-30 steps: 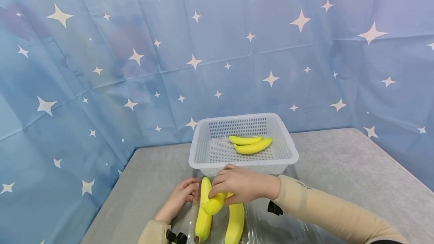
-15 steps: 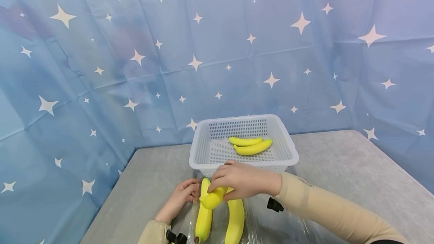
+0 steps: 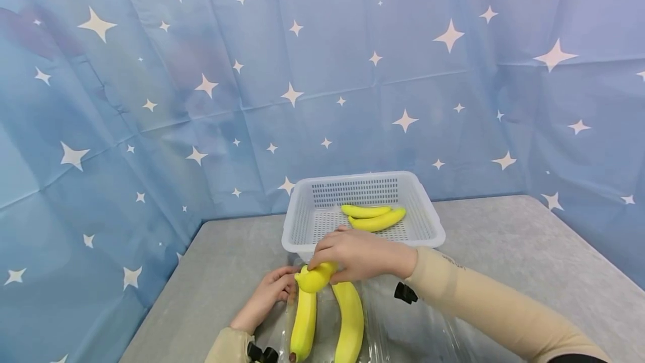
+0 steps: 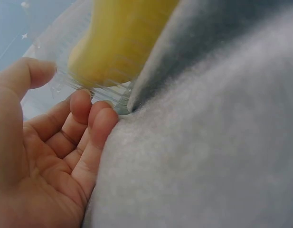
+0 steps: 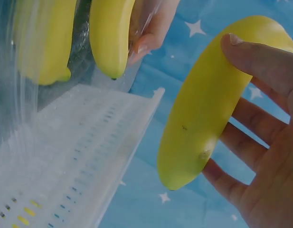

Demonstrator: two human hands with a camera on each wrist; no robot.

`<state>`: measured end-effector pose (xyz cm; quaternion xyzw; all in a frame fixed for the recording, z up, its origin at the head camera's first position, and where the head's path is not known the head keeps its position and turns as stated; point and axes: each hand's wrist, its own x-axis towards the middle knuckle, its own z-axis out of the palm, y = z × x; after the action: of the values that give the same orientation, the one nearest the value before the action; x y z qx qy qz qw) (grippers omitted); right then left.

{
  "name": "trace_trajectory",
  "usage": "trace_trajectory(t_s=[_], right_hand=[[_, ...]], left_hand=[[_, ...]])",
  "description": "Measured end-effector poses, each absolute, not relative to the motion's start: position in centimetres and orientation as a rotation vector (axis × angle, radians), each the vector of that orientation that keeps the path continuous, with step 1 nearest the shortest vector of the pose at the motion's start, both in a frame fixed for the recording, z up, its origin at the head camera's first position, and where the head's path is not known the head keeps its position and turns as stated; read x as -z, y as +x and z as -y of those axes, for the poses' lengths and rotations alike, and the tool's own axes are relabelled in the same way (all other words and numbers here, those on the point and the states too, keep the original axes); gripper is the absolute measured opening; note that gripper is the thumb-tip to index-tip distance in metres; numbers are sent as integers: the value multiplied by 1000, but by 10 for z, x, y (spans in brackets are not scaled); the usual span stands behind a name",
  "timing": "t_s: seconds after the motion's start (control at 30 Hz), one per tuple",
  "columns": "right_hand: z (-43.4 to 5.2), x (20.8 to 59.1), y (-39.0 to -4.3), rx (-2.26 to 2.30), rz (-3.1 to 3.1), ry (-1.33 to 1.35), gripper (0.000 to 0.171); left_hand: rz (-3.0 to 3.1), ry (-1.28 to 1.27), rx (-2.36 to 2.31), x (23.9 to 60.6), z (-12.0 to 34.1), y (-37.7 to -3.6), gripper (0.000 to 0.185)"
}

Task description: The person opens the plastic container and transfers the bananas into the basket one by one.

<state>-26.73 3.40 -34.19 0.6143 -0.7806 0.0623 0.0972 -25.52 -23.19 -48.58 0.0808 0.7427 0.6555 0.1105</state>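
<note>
Banana (image 3: 316, 280) is up in my right hand (image 3: 359, 255), just off the clear tray (image 3: 403, 324), with the white basket (image 3: 428, 228) at twelve o'clock. It looks light, firm and smooth-skinned, so mid-body seems the best hold. My grip is curled round it, thumb over the top. My left hand (image 3: 269, 291) rests open-fingered against the tray's edge at nine o'clock.

Two bananas (image 3: 327, 324) in the clear plastic tray (image 3: 403, 329): lower ends running off the head view's bottom edge. Held banana (image 3: 316, 279): right hand (image 3: 360, 254) covering most of it. Left wrist view: banana (image 4: 118, 42) showing blurred, top cut off.
</note>
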Motion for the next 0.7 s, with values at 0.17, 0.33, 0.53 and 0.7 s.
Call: trace_trajectory(t_s=[0.17, 0.33, 0.53, 0.7], right_hand=[[-33, 334, -275, -216, 2362, 1783, 40], [-32, 328, -284, -215, 2418, 1742, 40], [-33, 325, -293, -212, 2486, 1704, 41], [-33, 324, -301, -191, 2511, 1678, 42]], left_hand=[[-2185, 226, -1930, 485, 231, -255, 29], [-2181, 208, -1936, 485, 231, -255, 33], [-2175, 210, -1933, 484, 230, -256, 32], [-2174, 210, -1934, 485, 230, -257, 33]])
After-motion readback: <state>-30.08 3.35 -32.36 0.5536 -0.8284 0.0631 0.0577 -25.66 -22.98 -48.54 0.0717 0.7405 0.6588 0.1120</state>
